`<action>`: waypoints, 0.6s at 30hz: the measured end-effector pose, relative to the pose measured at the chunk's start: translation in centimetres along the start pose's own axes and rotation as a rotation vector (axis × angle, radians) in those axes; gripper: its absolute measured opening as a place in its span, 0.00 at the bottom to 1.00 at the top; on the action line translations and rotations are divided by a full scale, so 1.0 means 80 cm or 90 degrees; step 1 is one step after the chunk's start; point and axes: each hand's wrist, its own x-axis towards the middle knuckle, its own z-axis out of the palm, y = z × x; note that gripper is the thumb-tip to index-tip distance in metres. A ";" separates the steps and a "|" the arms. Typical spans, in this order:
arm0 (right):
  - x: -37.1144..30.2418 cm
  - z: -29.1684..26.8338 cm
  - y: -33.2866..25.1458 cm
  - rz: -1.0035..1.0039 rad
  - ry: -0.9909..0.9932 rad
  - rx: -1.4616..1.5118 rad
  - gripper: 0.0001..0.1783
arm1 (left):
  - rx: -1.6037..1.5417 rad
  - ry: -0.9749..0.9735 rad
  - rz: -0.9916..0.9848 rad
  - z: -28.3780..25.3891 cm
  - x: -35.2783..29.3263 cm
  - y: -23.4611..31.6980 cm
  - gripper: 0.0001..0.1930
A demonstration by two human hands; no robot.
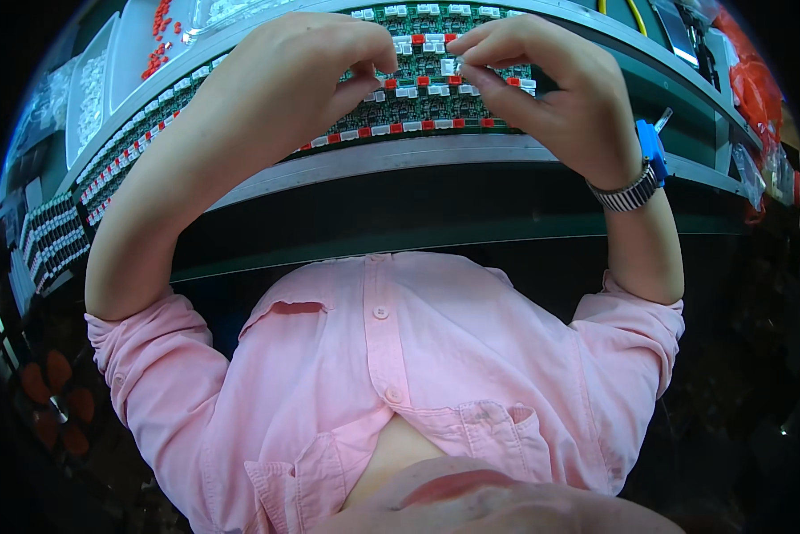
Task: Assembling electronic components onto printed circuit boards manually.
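Observation:
Rows of green circuit boards (409, 111) lie before me, lined with small white and red connectors. Above their left part is my left hand (324, 62), its thumb and forefinger curled together; what they pinch, if anything, is too small to make out. My right hand (551, 84) is closed over the right part of the boards. A small white connector (451, 67) shows at its thumb and forefinger tips, just above a row of connectors. A metal-banded wrist strap with a blue clip (651, 147) circles my right wrist.
A metal rail (400, 158) runs along the boards' near edge. At the far left are a tray of red connectors (158, 40) and a bin of white ones (91, 93). More boards (53, 236) stand stacked at left. Red plastic bags (756, 84) hang at the right.

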 end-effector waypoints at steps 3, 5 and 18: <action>-0.005 -0.024 -0.001 0.015 -0.029 0.063 0.06 | 0.050 -0.108 -0.066 -0.010 0.012 0.011 0.03; -0.011 -0.031 -0.004 0.020 -0.037 0.083 0.09 | 0.068 -0.144 -0.086 -0.012 0.015 0.015 0.03; -0.036 -0.031 -0.023 0.049 -0.033 0.062 0.10 | 0.025 -0.004 0.157 0.005 0.023 0.008 0.01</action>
